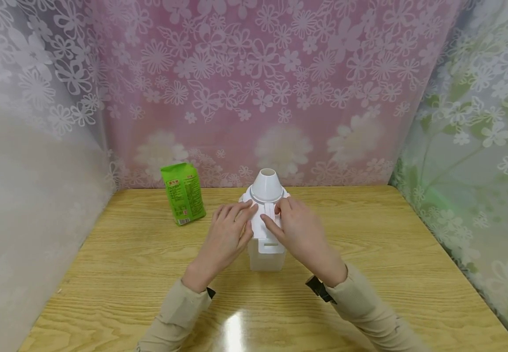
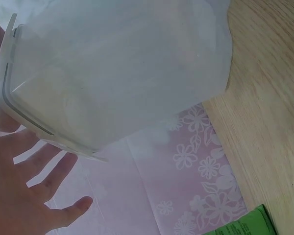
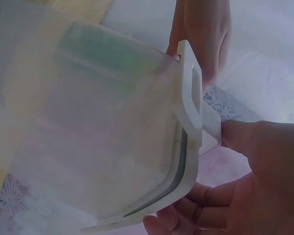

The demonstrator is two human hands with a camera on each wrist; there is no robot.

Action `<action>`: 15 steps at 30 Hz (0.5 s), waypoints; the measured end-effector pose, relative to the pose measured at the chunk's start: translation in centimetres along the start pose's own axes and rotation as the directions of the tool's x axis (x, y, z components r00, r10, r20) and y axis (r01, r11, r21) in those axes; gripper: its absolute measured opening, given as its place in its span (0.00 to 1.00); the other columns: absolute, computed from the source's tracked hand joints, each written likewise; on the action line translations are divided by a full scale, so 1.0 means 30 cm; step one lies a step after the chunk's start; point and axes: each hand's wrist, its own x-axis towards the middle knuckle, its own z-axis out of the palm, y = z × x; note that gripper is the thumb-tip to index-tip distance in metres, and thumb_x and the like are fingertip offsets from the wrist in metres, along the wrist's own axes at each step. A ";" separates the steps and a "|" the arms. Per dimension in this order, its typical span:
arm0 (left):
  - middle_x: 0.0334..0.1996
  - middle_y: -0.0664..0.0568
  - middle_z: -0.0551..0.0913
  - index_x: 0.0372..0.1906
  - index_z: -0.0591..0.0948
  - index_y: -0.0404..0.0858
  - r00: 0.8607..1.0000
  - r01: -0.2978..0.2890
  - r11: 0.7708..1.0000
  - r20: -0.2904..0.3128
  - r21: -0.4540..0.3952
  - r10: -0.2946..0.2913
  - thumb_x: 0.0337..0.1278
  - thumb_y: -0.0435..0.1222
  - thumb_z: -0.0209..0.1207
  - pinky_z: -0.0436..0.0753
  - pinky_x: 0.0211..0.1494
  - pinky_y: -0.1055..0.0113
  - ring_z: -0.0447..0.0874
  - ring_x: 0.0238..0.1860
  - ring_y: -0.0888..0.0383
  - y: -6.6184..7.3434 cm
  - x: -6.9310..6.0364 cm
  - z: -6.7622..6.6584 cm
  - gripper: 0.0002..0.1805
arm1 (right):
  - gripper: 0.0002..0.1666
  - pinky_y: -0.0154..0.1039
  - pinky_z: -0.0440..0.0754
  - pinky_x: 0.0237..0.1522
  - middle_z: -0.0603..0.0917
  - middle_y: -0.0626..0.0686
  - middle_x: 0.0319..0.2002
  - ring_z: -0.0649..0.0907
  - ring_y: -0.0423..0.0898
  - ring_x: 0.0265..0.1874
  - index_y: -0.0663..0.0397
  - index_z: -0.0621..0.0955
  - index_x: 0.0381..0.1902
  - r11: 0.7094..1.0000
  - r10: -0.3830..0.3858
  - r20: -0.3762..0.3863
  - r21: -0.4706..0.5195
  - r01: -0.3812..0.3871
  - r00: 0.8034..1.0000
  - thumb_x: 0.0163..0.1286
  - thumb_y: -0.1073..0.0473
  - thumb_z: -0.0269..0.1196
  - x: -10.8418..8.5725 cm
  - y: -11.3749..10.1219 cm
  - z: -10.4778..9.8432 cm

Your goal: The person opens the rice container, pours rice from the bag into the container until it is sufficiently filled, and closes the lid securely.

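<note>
A translucent storage container (image 1: 266, 261) stands on the table, its white lid (image 1: 260, 226) on top. On the lid's far part sits a white cone-shaped cup (image 1: 267, 188), narrow end up. The left hand (image 1: 231, 230) rests on the lid's left side with fingers extended; in the left wrist view its fingertips (image 2: 63, 169) touch the rim. At the lid's right side, the right hand (image 1: 302, 234) has curled fingers at the edge. Its thumb (image 3: 240, 136) touches a raised white part in the right wrist view, which also shows the lid's grey seal (image 3: 174, 183).
A green printed packet (image 1: 183, 193) stands upright to the left of the container. The wooden table (image 1: 368, 234) reaches back to a pink flowered curtain (image 1: 280, 98). Pale flowered curtains hang on the left (image 1: 29, 146) and right (image 1: 478, 146).
</note>
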 end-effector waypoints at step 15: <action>0.62 0.45 0.80 0.64 0.80 0.40 1.000 0.021 0.999 0.006 -0.036 -0.021 0.72 0.35 0.50 0.71 0.67 0.42 0.77 0.60 0.43 0.001 -0.003 0.007 0.20 | 0.25 0.38 0.73 0.15 0.76 0.56 0.23 0.74 0.51 0.19 0.64 0.76 0.29 0.973 -0.097 -0.234 -0.228 0.043 0.967 0.58 0.47 0.71 -0.029 -0.034 0.070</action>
